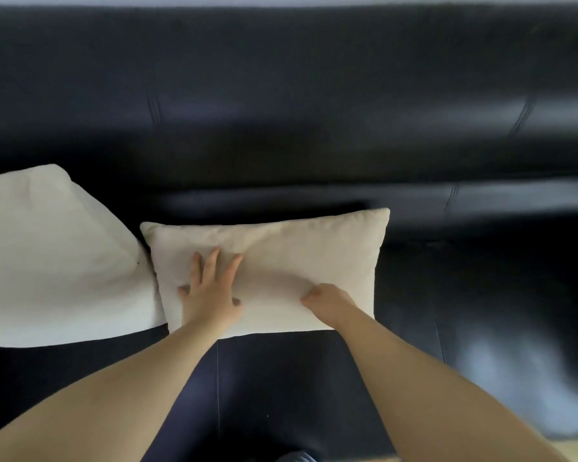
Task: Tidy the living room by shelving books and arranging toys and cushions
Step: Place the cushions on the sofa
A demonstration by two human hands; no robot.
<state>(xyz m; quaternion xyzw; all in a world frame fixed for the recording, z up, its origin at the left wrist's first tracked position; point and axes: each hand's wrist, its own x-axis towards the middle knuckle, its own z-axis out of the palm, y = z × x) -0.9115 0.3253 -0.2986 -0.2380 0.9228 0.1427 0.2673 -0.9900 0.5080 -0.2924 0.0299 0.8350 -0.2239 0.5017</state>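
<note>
Fingers (212, 263) of the left hand (211, 300) are spread flat on the cream cushion (297, 255); those of the right hand (326, 300) are curled, gripping its cover. It is set at the seat's rear edge of the black leather sofa (314, 95), touching a second cushion (47, 261) leftward.

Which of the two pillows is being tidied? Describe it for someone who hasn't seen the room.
Start at the long black sofa. Two pale cushions sit on its seat; the one meant is the smaller cushion, nearer the middle. Unlike the larger cushion touching its left edge, it has both hands on it: the left hand flat, the right hand curled.
</note>
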